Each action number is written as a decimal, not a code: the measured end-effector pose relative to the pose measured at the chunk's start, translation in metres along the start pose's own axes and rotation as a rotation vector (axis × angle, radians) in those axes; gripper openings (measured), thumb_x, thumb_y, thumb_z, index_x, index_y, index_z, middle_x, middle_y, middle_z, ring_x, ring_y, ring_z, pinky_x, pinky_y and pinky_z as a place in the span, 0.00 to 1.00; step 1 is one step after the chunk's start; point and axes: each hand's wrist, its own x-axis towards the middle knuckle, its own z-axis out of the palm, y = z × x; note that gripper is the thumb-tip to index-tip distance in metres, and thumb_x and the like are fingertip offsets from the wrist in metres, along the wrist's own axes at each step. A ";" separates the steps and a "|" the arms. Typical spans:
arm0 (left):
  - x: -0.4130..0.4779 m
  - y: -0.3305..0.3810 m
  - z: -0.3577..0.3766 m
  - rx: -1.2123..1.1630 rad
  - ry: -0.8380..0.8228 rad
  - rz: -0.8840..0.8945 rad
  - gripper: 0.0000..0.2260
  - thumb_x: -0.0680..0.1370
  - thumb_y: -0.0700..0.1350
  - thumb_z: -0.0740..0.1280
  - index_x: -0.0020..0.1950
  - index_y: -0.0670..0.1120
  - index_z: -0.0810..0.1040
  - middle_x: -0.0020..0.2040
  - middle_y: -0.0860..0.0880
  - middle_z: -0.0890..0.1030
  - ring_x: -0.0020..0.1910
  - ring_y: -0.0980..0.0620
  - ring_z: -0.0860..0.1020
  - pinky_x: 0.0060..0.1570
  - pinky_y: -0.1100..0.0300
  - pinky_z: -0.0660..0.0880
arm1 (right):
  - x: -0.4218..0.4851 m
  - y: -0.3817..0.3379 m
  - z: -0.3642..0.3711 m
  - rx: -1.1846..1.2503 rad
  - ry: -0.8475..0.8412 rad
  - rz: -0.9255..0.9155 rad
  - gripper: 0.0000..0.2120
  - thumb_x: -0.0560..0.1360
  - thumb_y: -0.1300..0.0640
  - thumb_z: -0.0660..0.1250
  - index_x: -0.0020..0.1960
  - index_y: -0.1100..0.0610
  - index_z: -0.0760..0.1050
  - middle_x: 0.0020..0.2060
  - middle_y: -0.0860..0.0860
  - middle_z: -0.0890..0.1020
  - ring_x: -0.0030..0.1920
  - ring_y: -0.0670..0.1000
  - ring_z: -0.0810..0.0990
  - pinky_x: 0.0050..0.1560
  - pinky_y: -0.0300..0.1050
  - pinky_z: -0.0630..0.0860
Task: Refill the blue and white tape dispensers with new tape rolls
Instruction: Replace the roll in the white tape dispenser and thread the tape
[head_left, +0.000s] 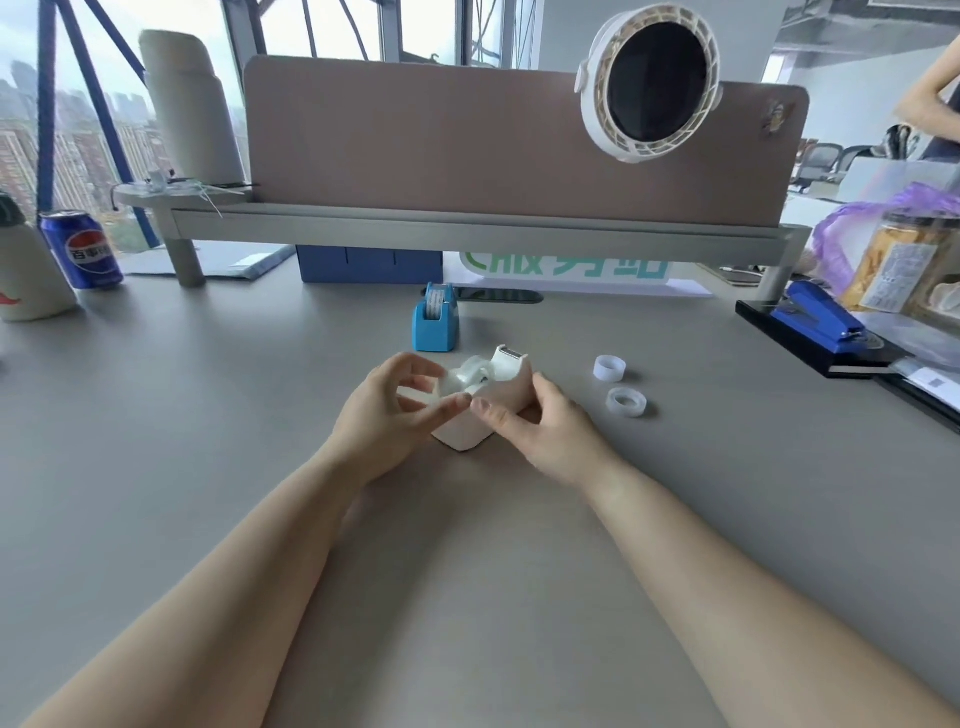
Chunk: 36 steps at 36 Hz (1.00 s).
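The white tape dispenser (498, 400) stands on the grey desk (208, 415) between my hands, with a clear tape roll (470, 371) seated in its cradle. My left hand (384, 415) curls against its left end, thumb by the roll and index fingertip on the near side. My right hand (540, 436) grips its right side, thumb meeting the left index finger. The blue tape dispenser (435, 325) stands just behind with a roll in it. Two clear tape rings lie to the right: a taller one (609, 368) and a flatter one (626, 401).
A blue stapler (821, 310) lies on a black notebook (810, 348) at the right, beside a jar in a purple bag (893, 265). A cola can (83, 249) and a bottle (26, 280) stand at the left. A shelf riser (467, 234) with a partition and a white fan (649, 78) spans the back.
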 end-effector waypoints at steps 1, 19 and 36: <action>-0.002 0.001 -0.001 -0.012 -0.037 0.007 0.15 0.69 0.55 0.73 0.52 0.54 0.77 0.48 0.55 0.78 0.39 0.56 0.80 0.38 0.63 0.74 | -0.002 -0.002 0.002 -0.018 -0.037 -0.006 0.42 0.58 0.29 0.70 0.67 0.47 0.66 0.58 0.40 0.79 0.58 0.40 0.77 0.59 0.40 0.73; 0.064 -0.037 0.009 0.280 0.198 -0.080 0.24 0.72 0.58 0.68 0.66 0.52 0.70 0.66 0.52 0.74 0.61 0.53 0.75 0.58 0.54 0.72 | 0.071 0.007 0.015 -0.415 0.148 0.077 0.32 0.62 0.32 0.67 0.61 0.48 0.69 0.58 0.50 0.80 0.60 0.60 0.75 0.61 0.54 0.72; 0.140 -0.058 0.008 0.457 0.031 -0.071 0.33 0.73 0.62 0.65 0.74 0.56 0.55 0.72 0.55 0.68 0.69 0.48 0.69 0.67 0.47 0.65 | 0.157 0.018 0.014 -0.412 0.162 0.099 0.32 0.62 0.31 0.68 0.61 0.43 0.68 0.57 0.46 0.81 0.57 0.56 0.78 0.57 0.49 0.74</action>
